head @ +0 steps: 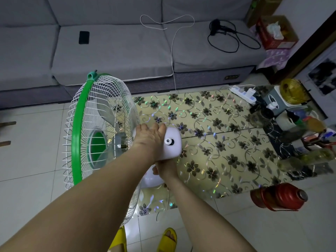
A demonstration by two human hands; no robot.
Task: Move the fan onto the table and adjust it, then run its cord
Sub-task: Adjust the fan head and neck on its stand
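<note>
A white fan (94, 128) with a wire cage and a green rim stands at the left end of a low table (209, 135) covered in a flowered cloth. My left hand (149, 137) grips the top of its white motor housing (173, 142), beside the round knob. Below the housing my right hand (164, 169) is closed on the fan's neck, above the white base (151, 180). The fan's cage faces left, over the table's edge. A thin white cord (171, 57) runs from the table up across the sofa seat, and another bit of white cord (160, 214) hangs below the table's front edge.
A grey sofa (112, 44) stands behind the table, with a black phone (84, 37) and a black hair dryer (218, 29) on it. A white power strip (243, 93), a small yellow fan and clutter fill the table's right end. A red thermos (280, 196) stands at the right front corner. My yellow slippers show below.
</note>
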